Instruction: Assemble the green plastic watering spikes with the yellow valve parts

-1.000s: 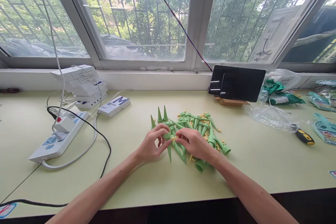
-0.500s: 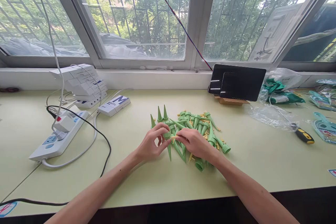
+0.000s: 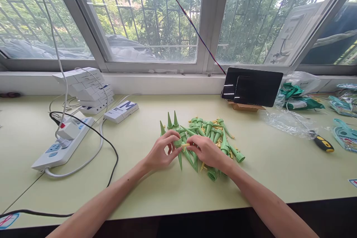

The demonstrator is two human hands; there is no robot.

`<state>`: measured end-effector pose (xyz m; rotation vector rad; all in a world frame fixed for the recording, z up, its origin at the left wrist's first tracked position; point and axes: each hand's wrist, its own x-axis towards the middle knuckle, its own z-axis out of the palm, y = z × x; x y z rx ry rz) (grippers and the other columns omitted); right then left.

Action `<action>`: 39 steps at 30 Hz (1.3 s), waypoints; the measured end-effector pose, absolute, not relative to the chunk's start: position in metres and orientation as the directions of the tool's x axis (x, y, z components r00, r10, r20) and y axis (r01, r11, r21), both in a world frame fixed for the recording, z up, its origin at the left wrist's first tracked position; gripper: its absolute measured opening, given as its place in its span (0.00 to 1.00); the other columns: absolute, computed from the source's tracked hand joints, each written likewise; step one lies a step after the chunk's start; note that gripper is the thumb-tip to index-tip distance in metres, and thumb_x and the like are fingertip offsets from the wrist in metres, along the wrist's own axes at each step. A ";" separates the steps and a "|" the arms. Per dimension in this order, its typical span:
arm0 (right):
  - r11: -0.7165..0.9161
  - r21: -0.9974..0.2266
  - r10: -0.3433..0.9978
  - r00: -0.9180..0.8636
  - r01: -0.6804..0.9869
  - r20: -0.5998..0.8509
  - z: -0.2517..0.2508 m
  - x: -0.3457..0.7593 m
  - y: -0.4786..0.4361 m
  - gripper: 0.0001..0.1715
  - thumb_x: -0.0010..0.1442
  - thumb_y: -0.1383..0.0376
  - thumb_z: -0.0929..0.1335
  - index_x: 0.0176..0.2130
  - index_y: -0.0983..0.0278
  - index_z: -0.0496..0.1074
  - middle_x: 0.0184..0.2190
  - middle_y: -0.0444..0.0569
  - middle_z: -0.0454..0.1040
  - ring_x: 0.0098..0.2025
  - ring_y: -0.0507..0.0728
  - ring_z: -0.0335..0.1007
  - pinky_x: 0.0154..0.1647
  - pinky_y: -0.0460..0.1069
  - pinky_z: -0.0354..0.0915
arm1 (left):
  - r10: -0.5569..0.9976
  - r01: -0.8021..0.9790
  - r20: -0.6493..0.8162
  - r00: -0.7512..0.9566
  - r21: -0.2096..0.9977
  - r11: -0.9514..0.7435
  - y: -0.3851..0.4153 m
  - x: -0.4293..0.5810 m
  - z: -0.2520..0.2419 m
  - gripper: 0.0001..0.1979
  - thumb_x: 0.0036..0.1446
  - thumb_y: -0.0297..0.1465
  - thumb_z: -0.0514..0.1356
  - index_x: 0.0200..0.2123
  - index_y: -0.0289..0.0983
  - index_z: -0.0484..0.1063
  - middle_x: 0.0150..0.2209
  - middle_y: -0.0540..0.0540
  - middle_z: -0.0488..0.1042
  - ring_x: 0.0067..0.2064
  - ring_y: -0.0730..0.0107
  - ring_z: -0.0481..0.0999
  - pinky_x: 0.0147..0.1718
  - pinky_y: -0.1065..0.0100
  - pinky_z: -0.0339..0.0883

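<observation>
Between thumb and fingers, my left hand [image 3: 161, 152] grips a green plant-watering spike [image 3: 177, 143] by its collar, with the tip pointing down. My right hand [image 3: 205, 151] pinches a small yellow valve piece [image 3: 185, 145] against the side of that collar. How far the valve sits in the collar cannot be made out. Behind and to the right lies a loose pile of green spikes [image 3: 209, 128] mixed with yellow valves, partly hidden by my right hand. Several spikes [image 3: 175, 119] stand tip-up just beyond my left hand.
A power strip [image 3: 60, 145] with cables and a stack of white boxes [image 3: 89, 91] occupy the left side. At the back, a tablet [image 3: 258, 87] leans on a cardboard stand. Plastic bags [image 3: 301, 98] and a yellow-black screwdriver [image 3: 323, 144] lie to the right.
</observation>
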<state>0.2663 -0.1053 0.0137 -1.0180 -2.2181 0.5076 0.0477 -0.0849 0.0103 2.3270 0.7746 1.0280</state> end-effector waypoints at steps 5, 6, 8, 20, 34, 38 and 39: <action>0.620 -0.542 0.781 -0.512 0.567 0.358 0.014 0.267 -0.106 0.14 0.70 0.63 0.61 0.36 0.65 0.70 0.31 0.48 0.73 0.32 0.54 0.67 0.34 0.48 0.62 | 0.659 0.298 0.507 0.555 0.619 -0.727 -0.085 0.049 0.011 0.04 0.60 0.31 0.60 0.37 0.36 0.67 0.42 0.43 0.68 0.26 0.80 0.68 0.23 0.72 0.68; 0.621 -0.544 0.780 -0.510 0.564 0.362 0.014 0.267 -0.106 0.13 0.70 0.62 0.61 0.37 0.65 0.70 0.32 0.48 0.73 0.32 0.54 0.67 0.34 0.48 0.62 | 0.657 0.295 0.509 0.556 0.618 -0.729 -0.085 0.049 0.011 0.04 0.60 0.30 0.60 0.37 0.36 0.67 0.42 0.43 0.68 0.26 0.80 0.67 0.23 0.72 0.68; 0.622 -0.557 0.780 -0.500 0.550 0.377 0.014 0.267 -0.107 0.10 0.69 0.62 0.62 0.42 0.65 0.70 0.34 0.49 0.74 0.33 0.54 0.68 0.35 0.48 0.63 | 0.651 0.289 0.515 0.557 0.615 -0.734 -0.084 0.049 0.011 0.04 0.60 0.30 0.60 0.37 0.36 0.67 0.42 0.43 0.68 0.26 0.80 0.67 0.23 0.72 0.69; 0.639 -0.543 0.766 -0.513 0.545 0.388 0.016 0.267 -0.106 0.08 0.69 0.65 0.62 0.38 0.64 0.68 0.33 0.49 0.73 0.33 0.54 0.67 0.34 0.48 0.62 | 0.652 0.295 0.516 0.557 0.610 -0.735 -0.085 0.048 0.010 0.04 0.60 0.30 0.60 0.37 0.36 0.68 0.42 0.42 0.69 0.26 0.79 0.68 0.22 0.72 0.68; 0.633 -0.544 0.771 -0.511 0.550 0.380 0.016 0.267 -0.107 0.04 0.67 0.67 0.63 0.39 0.64 0.67 0.34 0.48 0.72 0.32 0.54 0.66 0.32 0.48 0.61 | 0.646 0.289 0.517 0.561 0.610 -0.738 -0.084 0.048 0.012 0.04 0.60 0.31 0.59 0.37 0.36 0.68 0.42 0.42 0.69 0.26 0.78 0.67 0.23 0.72 0.69; 0.643 -0.531 0.763 -0.522 0.551 0.381 0.015 0.267 -0.106 0.11 0.70 0.64 0.60 0.37 0.64 0.68 0.32 0.48 0.72 0.32 0.54 0.66 0.32 0.48 0.61 | 0.653 0.294 0.507 0.563 0.616 -0.731 -0.084 0.048 0.011 0.05 0.61 0.32 0.59 0.37 0.36 0.68 0.42 0.43 0.69 0.26 0.78 0.68 0.23 0.71 0.69; 0.642 -0.532 0.764 -0.522 0.552 0.379 0.015 0.267 -0.107 0.12 0.70 0.63 0.60 0.37 0.64 0.68 0.32 0.48 0.72 0.32 0.54 0.66 0.33 0.48 0.61 | 0.655 0.296 0.506 0.562 0.616 -0.730 -0.084 0.048 0.011 0.05 0.60 0.32 0.60 0.37 0.36 0.68 0.42 0.43 0.69 0.26 0.78 0.68 0.23 0.71 0.69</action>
